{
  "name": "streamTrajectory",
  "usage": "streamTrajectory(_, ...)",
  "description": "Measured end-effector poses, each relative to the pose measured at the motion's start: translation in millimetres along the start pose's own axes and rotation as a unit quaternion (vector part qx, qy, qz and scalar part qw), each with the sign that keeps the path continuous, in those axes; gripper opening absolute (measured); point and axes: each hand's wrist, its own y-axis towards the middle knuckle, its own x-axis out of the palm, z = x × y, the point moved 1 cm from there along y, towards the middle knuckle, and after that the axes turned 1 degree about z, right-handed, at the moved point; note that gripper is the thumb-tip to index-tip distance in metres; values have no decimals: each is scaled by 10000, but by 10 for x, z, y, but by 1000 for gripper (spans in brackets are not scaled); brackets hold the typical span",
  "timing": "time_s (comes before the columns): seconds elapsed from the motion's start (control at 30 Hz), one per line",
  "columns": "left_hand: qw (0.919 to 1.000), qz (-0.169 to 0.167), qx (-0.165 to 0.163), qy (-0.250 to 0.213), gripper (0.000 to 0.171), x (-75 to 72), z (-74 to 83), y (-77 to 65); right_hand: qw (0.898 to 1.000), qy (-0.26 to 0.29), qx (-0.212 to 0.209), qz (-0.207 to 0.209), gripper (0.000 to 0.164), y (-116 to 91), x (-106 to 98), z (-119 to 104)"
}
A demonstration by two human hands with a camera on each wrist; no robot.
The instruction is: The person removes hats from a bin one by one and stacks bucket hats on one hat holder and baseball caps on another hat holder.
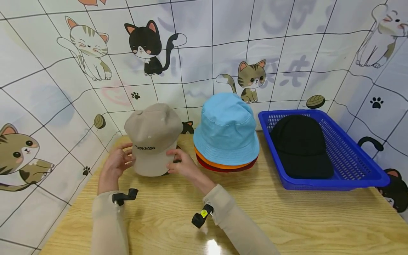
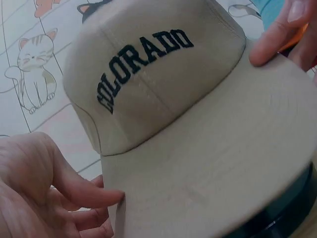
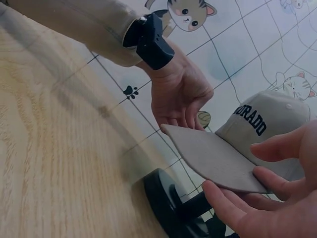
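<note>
A beige baseball cap (image 1: 156,129) with COLORADO in dark letters on its front sits at the left of the table, over a black stand (image 3: 163,203) with a round base and a post. My left hand (image 1: 117,161) pinches the left edge of the brim (image 2: 198,163), thumb on top and the other fingers beneath. At the brim's right edge, my right hand (image 1: 183,163) holds it with fingertips above and below, as the right wrist view shows. Most of the stand is hidden behind the cap in the head view.
Right of the cap is a stack of bucket hats, a light blue hat (image 1: 227,129) on top with orange and red brims below. Farther right, a blue plastic basket (image 1: 353,152) holds a black cap (image 1: 301,147). A cat-patterned cloth (image 1: 197,53) hangs behind the wooden table (image 1: 165,216).
</note>
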Motion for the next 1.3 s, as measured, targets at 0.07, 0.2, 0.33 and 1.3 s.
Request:
streamTrajectory(0.07, 9998, 101, -103, 127, 61, -2, -43, 35, 9999, -57, 127, -60, 46, 7, 5, 36)
streamTrajectory(0.2, 9986, 260, -324, 321, 65, -5, -128, 110, 9989, -80, 416, -193, 46, 22, 17, 109)
streamTrajectory(0.33, 9969, 425, -406, 522, 66, 3, -182, 158, 9975, -122, 654, -217, 45, 40, 23, 177)
streamTrajectory(1.3, 9292, 3148, 1695, -939, 28, 363, 364, -231, 9801, -1854, 708, 82, 56, -197, -79, -284)
